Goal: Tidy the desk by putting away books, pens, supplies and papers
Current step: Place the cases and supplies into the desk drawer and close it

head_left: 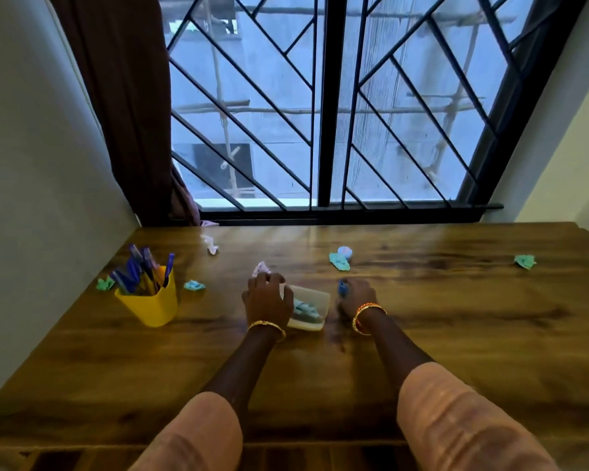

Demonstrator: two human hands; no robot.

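- Your left hand (267,297) curls its fingers over the near-left rim of a small clear tray (312,309) holding blue scraps.
- Your right hand (356,297) pinches a small blue object (342,288) just right of the tray.
- Crumpled paper bits (339,261) lie scattered around; a yellow cup (150,305) of blue pens (140,271) stands well left.
- All sit on a wooden desk (456,334) below a barred window (327,103), with a brown curtain (126,96) to its left.

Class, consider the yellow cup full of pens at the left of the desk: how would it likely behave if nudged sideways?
The yellow cup probably tips rather than slides: its base looks narrower than its rim. The pens lean out above the rim, likely making it top-heavy, and would probably spill.
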